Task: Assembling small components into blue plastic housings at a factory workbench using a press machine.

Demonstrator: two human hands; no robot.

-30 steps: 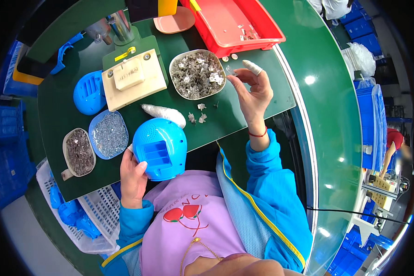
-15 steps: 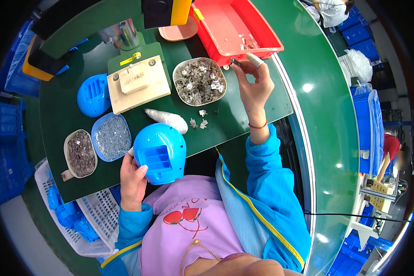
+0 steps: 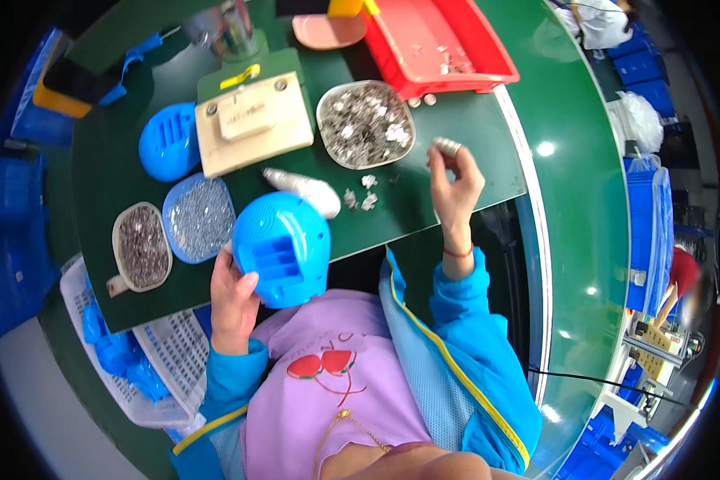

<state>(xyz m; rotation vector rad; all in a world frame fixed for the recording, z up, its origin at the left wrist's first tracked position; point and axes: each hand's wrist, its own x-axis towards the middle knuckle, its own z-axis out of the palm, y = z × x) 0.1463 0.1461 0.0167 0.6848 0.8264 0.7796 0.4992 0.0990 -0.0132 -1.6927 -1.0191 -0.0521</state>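
Observation:
My left hand (image 3: 234,296) grips a blue round plastic shell (image 3: 282,247) with a slotted recess, held at the near edge of the green table (image 3: 424,216). My right hand (image 3: 454,180) is raised over the table to the right, fingers pinched on a small silvery metal part (image 3: 447,146). Just left of that hand stands a grey bowl (image 3: 366,124) heaped with small metal pieces. A few loose metal pieces (image 3: 360,196) and a white plastic piece (image 3: 304,188) lie between the bowl and the shell.
A beige press fixture (image 3: 252,124) on a green base stands at the back. Beside it lie a blue shell half (image 3: 170,144), a blue dish of screws (image 3: 198,218) and a grey cup of parts (image 3: 142,246). A red tray (image 3: 436,40) sits far right, a white basket (image 3: 148,368) near left.
My right hand has drawn back from the red tray toward me with the small metal part. My left hand keeps the blue shell, which sits a little closer in view.

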